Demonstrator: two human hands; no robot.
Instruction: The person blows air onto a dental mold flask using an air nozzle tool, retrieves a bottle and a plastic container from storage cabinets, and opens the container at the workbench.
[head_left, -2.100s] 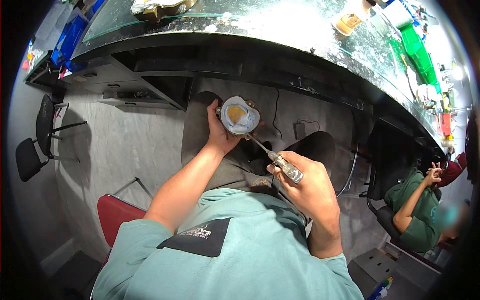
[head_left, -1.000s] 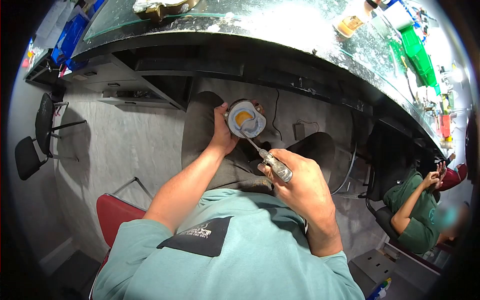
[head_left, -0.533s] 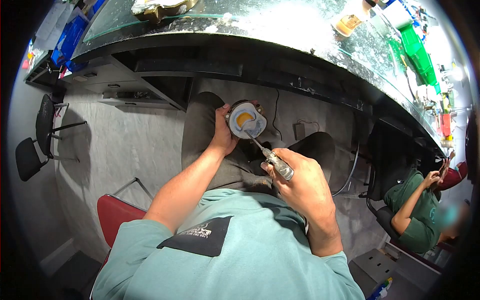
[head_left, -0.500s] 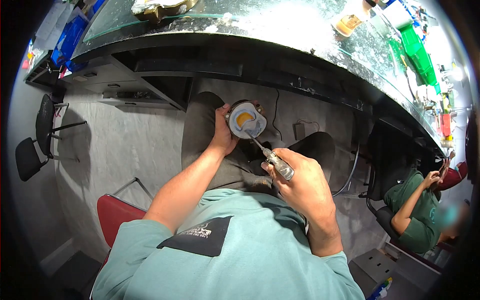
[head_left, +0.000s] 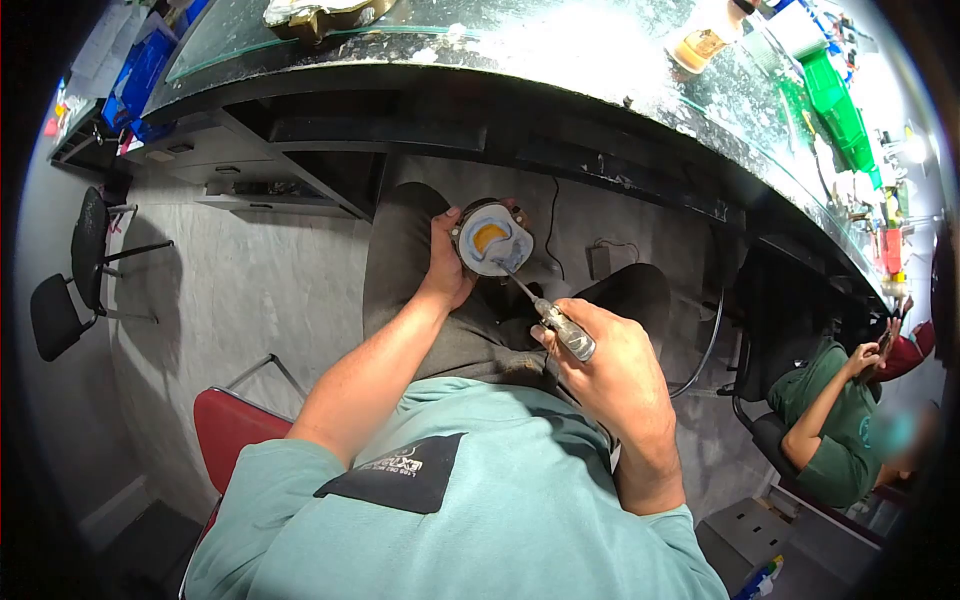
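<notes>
My left hand (head_left: 446, 268) is closed around the side of a round metal-rimmed flask (head_left: 509, 251), held above my lap with its face up. White, plaster-like material fills it, with a bluish ring and a yellow-orange patch (head_left: 489, 238) in the middle. Closed around a mottled grey handle, my right hand (head_left: 620, 370) holds a screwdriver-like tool (head_left: 565, 330). Its thin metal shaft points up and left, and the tip meets the lower right part of the white filling. The exact shape of the tip is too small to make out.
A white-stained workbench (head_left: 560, 60) curves ahead, bearing a plaster-covered metal piece (head_left: 325, 18), a bottle (head_left: 700, 45) and a green bin (head_left: 838, 105). A red chair (head_left: 235, 430) and a black chair (head_left: 75, 290) stand left. Another person (head_left: 835, 420) sits at right.
My right hand and the tool have shifted slightly right and down, the tip sliding toward the filling's lower right edge. My left hand and the flask stay almost still.
</notes>
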